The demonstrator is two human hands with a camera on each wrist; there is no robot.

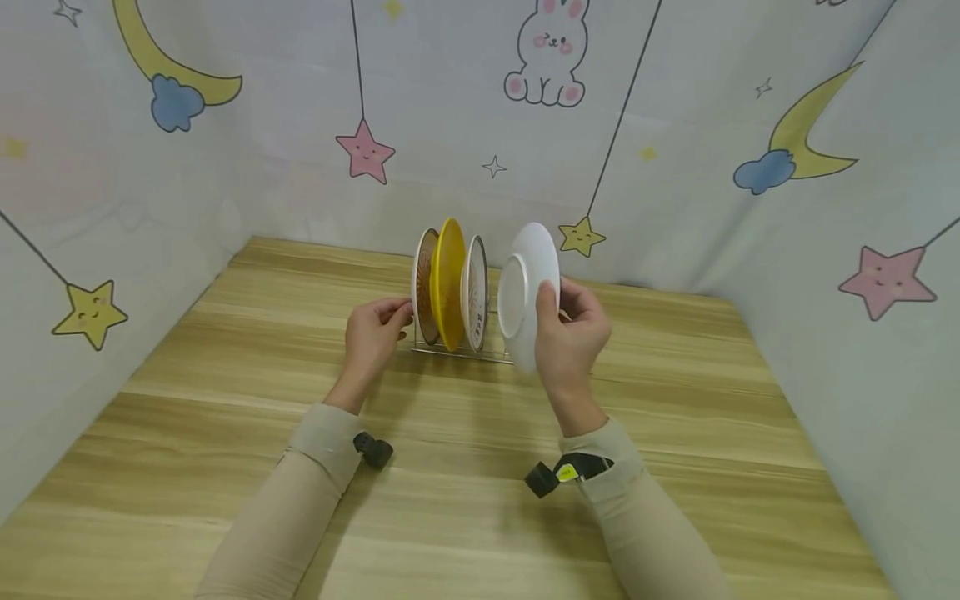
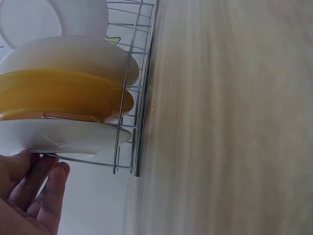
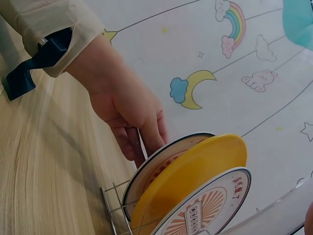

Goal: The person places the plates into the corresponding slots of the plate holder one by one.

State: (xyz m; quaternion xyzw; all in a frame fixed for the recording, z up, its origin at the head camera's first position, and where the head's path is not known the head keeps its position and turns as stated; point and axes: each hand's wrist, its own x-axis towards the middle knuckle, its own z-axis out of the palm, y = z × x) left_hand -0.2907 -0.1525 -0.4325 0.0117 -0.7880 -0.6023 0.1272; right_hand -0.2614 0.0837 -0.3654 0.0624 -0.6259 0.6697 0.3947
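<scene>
My right hand point(image 1: 573, 337) grips a white plate point(image 1: 525, 292) by its edge, thumb on the underside and fingers behind. The plate stands on edge at the right end of a wire dish rack point(image 2: 139, 122), its lower edge near the front wire. At the rack's left end my left hand point(image 1: 371, 333) pinches the end wire, fingertips close against the outermost plate. Upright in the rack stand a dark-rimmed patterned plate point(image 1: 426, 287), a yellow plate point(image 1: 450, 283) and a white plate with printed orange rays point(image 3: 205, 208).
The rack stands toward the back of a wood-grain table point(image 1: 442, 500). Behind and at both sides hangs a pale cloth point(image 1: 285, 167) printed with stars, moons and a rabbit. Both wrists wear a small black camera point(image 1: 375, 450).
</scene>
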